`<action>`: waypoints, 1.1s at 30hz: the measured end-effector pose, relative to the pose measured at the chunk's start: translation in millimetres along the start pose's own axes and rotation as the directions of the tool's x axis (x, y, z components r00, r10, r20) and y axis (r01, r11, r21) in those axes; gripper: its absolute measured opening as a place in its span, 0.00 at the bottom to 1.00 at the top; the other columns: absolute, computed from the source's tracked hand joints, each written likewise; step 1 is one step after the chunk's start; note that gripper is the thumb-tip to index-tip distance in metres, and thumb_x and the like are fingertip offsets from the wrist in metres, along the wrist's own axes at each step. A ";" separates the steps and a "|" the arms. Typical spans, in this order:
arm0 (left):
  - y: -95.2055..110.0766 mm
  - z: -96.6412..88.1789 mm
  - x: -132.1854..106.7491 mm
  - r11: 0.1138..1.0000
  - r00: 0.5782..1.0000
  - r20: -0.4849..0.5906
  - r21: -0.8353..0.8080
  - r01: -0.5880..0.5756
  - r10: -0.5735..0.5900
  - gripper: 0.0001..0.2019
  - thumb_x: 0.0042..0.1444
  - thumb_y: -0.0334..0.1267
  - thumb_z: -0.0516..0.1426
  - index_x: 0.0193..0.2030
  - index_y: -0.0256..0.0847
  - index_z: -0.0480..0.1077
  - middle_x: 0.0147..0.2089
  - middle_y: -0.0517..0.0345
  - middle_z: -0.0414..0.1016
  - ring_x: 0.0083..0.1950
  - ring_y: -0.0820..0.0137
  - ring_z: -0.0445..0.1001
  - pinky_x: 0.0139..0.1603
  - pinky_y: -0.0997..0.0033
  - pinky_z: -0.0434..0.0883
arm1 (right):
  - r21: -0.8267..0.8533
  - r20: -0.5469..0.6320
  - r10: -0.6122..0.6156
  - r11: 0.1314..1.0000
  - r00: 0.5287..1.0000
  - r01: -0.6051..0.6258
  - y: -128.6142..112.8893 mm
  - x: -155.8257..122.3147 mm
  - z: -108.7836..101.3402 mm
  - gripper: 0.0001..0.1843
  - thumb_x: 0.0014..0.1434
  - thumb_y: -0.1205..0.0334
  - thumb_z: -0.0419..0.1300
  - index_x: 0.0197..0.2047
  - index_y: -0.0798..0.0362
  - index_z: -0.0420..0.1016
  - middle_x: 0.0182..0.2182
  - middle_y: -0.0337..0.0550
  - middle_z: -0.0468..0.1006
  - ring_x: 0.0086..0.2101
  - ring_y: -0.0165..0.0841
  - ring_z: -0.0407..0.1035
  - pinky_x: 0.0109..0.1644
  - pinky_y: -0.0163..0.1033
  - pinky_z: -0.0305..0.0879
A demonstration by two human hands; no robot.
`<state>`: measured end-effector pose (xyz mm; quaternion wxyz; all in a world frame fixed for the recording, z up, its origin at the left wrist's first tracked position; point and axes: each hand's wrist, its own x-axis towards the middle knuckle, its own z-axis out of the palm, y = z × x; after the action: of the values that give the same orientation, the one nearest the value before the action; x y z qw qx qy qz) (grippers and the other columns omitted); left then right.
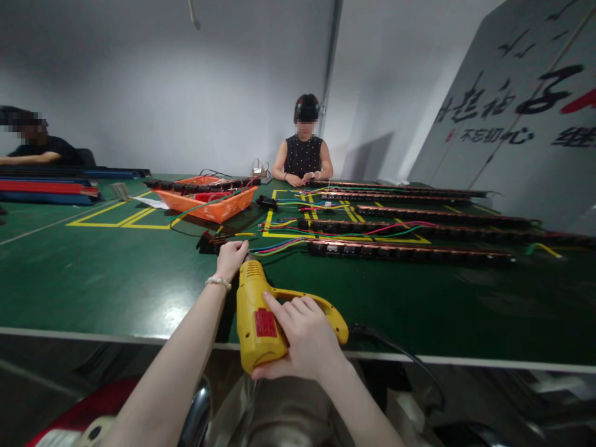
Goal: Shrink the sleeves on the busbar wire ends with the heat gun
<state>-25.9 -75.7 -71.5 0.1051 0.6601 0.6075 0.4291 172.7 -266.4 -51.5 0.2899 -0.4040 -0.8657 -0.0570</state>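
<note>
Lower centre of the frame: the right hand (302, 340) grasps a yellow heat gun (257, 305) over the green table (93, 279); the left hand (231, 257), fingers curled shut, meets coloured wires (275, 247) mid-frame.

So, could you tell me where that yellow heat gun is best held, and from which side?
By the closed loop handle at its rear, coming from the near table edge, as the right hand does. The yellow heat gun points its nozzle end away, toward the left hand, so probably keep off the front.
</note>
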 end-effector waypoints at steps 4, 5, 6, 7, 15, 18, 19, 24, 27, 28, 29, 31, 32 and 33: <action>1.2 -0.5 -1.0 1.000 1.000 -0.011 0.022 -0.002 0.002 0.22 0.54 0.50 0.47 0.15 0.40 0.56 0.16 0.64 0.52 0.23 0.75 0.54 0.27 0.72 0.50 | 0.051 0.001 0.001 0.999 1.000 -0.001 9.6 -2.2 -5.2 0.58 0.40 0.22 0.52 0.60 0.62 0.63 0.33 0.48 0.77 0.33 0.40 0.67 0.44 0.48 0.61; 1.4 -0.6 -1.1 1.000 1.000 -0.014 0.024 -0.002 0.003 0.22 0.54 0.50 0.47 0.15 0.40 0.56 0.16 0.64 0.53 0.23 0.74 0.54 0.27 0.72 0.51 | 0.052 -0.002 0.000 0.999 1.000 0.000 12.6 -3.1 -6.9 0.58 0.41 0.22 0.52 0.60 0.62 0.63 0.33 0.48 0.77 0.33 0.40 0.68 0.44 0.48 0.61; 1.5 -0.8 -1.1 1.000 1.000 -0.015 0.023 -0.002 0.002 0.22 0.54 0.50 0.47 0.15 0.40 0.57 0.16 0.63 0.54 0.23 0.74 0.55 0.27 0.72 0.51 | 0.049 -0.005 0.001 0.999 1.000 -0.001 15.9 -4.1 -8.5 0.58 0.41 0.23 0.53 0.60 0.63 0.63 0.33 0.48 0.77 0.33 0.40 0.68 0.44 0.48 0.61; 1.6 -0.9 -1.1 1.000 1.000 -0.014 0.019 0.000 0.000 0.22 0.55 0.50 0.47 0.15 0.40 0.58 0.16 0.63 0.56 0.23 0.74 0.57 0.27 0.72 0.51 | 0.044 -0.008 0.004 0.999 1.000 -0.003 19.3 -5.4 -10.2 0.57 0.41 0.23 0.53 0.60 0.63 0.63 0.33 0.49 0.77 0.33 0.40 0.68 0.44 0.48 0.61; 3.4 -2.1 -1.3 1.000 1.000 0.012 0.001 0.019 -0.019 0.21 0.55 0.49 0.47 0.15 0.41 0.59 0.13 0.63 0.57 0.21 0.73 0.60 0.27 0.72 0.54 | 0.039 -0.028 0.102 0.994 0.994 -0.101 42.6 -20.8 -25.8 0.56 0.38 0.24 0.56 0.59 0.59 0.66 0.34 0.47 0.77 0.34 0.39 0.70 0.43 0.46 0.61; 4.3 -2.4 -1.7 1.000 1.000 0.010 -0.001 0.027 -0.027 0.21 0.55 0.49 0.48 0.15 0.41 0.58 0.13 0.63 0.58 0.20 0.73 0.62 0.27 0.72 0.55 | 0.007 -0.028 0.151 0.989 0.988 -0.151 51.8 -26.4 -32.3 0.57 0.37 0.23 0.57 0.59 0.60 0.65 0.35 0.48 0.77 0.36 0.40 0.70 0.44 0.46 0.61; 4.4 -2.4 -1.8 1.000 1.000 0.011 -0.001 0.029 -0.029 0.22 0.55 0.49 0.48 0.15 0.41 0.58 0.13 0.63 0.59 0.20 0.73 0.62 0.27 0.72 0.55 | -0.017 -0.026 0.166 0.986 0.986 -0.166 55.4 -28.0 -34.1 0.57 0.38 0.24 0.57 0.59 0.60 0.65 0.35 0.48 0.77 0.36 0.41 0.70 0.44 0.46 0.61; 2.7 -1.6 -0.5 0.999 0.999 0.016 0.007 0.034 -0.034 0.22 0.55 0.49 0.48 0.15 0.41 0.58 0.13 0.63 0.58 0.20 0.72 0.62 0.26 0.72 0.55 | -0.146 -0.041 0.186 0.971 0.982 -0.190 72.1 -32.7 -39.2 0.52 0.42 0.28 0.58 0.60 0.59 0.63 0.35 0.49 0.78 0.36 0.40 0.70 0.43 0.45 0.61; 0.3 -1.7 1.1 0.998 0.997 0.052 0.029 0.063 -0.064 0.22 0.54 0.50 0.47 0.14 0.41 0.58 0.13 0.61 0.59 0.20 0.72 0.61 0.26 0.71 0.54 | -0.180 -0.033 0.198 0.963 0.980 -0.200 75.6 -33.8 -39.6 0.53 0.43 0.29 0.59 0.61 0.59 0.62 0.35 0.48 0.78 0.38 0.41 0.70 0.44 0.46 0.61; -0.2 -1.9 1.4 0.996 0.995 0.065 0.045 0.073 -0.076 0.22 0.54 0.50 0.47 0.14 0.41 0.58 0.13 0.61 0.59 0.20 0.72 0.61 0.26 0.71 0.54 | -0.183 -0.028 0.201 0.962 0.979 -0.203 75.5 -34.1 -39.5 0.53 0.43 0.29 0.59 0.61 0.59 0.62 0.36 0.48 0.78 0.38 0.41 0.70 0.44 0.46 0.61; -0.4 -2.3 1.6 0.995 0.994 0.074 0.067 0.078 -0.083 0.22 0.54 0.50 0.47 0.14 0.41 0.58 0.13 0.61 0.59 0.20 0.72 0.60 0.26 0.71 0.53 | -0.183 -0.025 0.203 0.962 0.979 -0.204 74.9 -34.4 -39.3 0.52 0.43 0.29 0.58 0.62 0.59 0.61 0.36 0.48 0.78 0.39 0.42 0.70 0.45 0.46 0.61; 0.7 -3.5 1.1 0.988 0.993 0.072 0.129 0.080 -0.090 0.21 0.54 0.49 0.47 0.15 0.41 0.59 0.15 0.60 0.60 0.22 0.71 0.60 0.26 0.71 0.53 | -0.183 -0.028 0.210 0.960 0.977 -0.211 73.2 -35.0 -38.5 0.52 0.45 0.29 0.57 0.62 0.60 0.61 0.36 0.48 0.78 0.39 0.42 0.70 0.45 0.46 0.60; 1.8 -4.3 0.5 0.983 0.993 0.066 0.167 0.082 -0.094 0.20 0.54 0.49 0.47 0.16 0.41 0.60 0.17 0.59 0.61 0.23 0.71 0.61 0.26 0.71 0.52 | -0.185 -0.033 0.215 0.959 0.976 -0.217 72.3 -35.3 -38.0 0.52 0.46 0.28 0.56 0.62 0.60 0.61 0.37 0.49 0.77 0.39 0.42 0.70 0.46 0.46 0.60; 3.2 -5.0 -0.3 0.975 0.993 0.060 0.206 0.086 -0.100 0.20 0.55 0.49 0.47 0.17 0.41 0.61 0.19 0.58 0.64 0.24 0.70 0.61 0.26 0.71 0.52 | -0.188 -0.040 0.219 0.957 0.975 -0.222 71.5 -35.5 -37.4 0.52 0.46 0.28 0.56 0.62 0.60 0.61 0.36 0.49 0.77 0.39 0.42 0.70 0.46 0.46 0.60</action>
<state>-27.1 -78.7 -66.4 0.0784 0.6529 0.6744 0.3358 260.1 -254.8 -49.8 0.2623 -0.5233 -0.8031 -0.1109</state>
